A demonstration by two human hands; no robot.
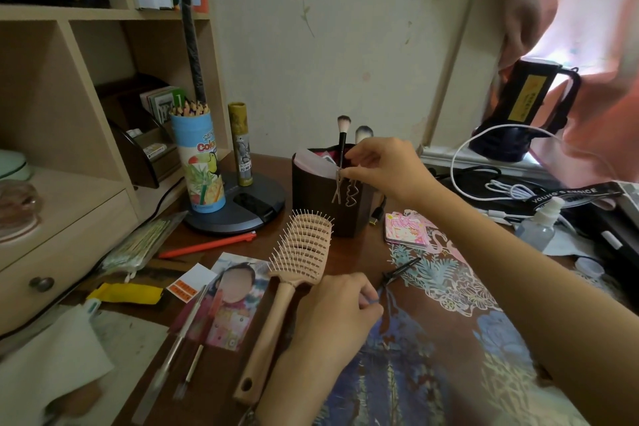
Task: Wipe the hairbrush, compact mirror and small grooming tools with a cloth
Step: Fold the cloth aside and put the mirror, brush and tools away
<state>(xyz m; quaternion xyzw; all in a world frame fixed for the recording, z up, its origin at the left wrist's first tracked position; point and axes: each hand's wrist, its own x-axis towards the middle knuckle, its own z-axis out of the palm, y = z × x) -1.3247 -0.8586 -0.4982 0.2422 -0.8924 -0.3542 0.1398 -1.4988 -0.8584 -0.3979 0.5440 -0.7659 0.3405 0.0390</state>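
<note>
A beige vented hairbrush (297, 270) lies bristles-up on the desk, its handle pointing toward me. My right hand (383, 166) pinches a silver hair clip with heart shapes (345, 188) at the rim of a dark brown holder (316, 197) that has makeup brushes (342, 135) in it. My left hand (337, 311) rests curled on the desk beside the brush handle, its fingertips near a black hair clip (397, 273). A pink compact mirror (406, 228) lies right of the holder. A white cloth (48, 367) lies at the lower left.
A coloured-pencil tube (198, 162) and a gold tube (240, 145) stand on a grey lamp base (249, 207). A photo (228, 301), a red pen (207, 245), cotton swabs (138, 245) and a spray bottle (539, 221) lie around. Shelves stand at the left, cables at the right.
</note>
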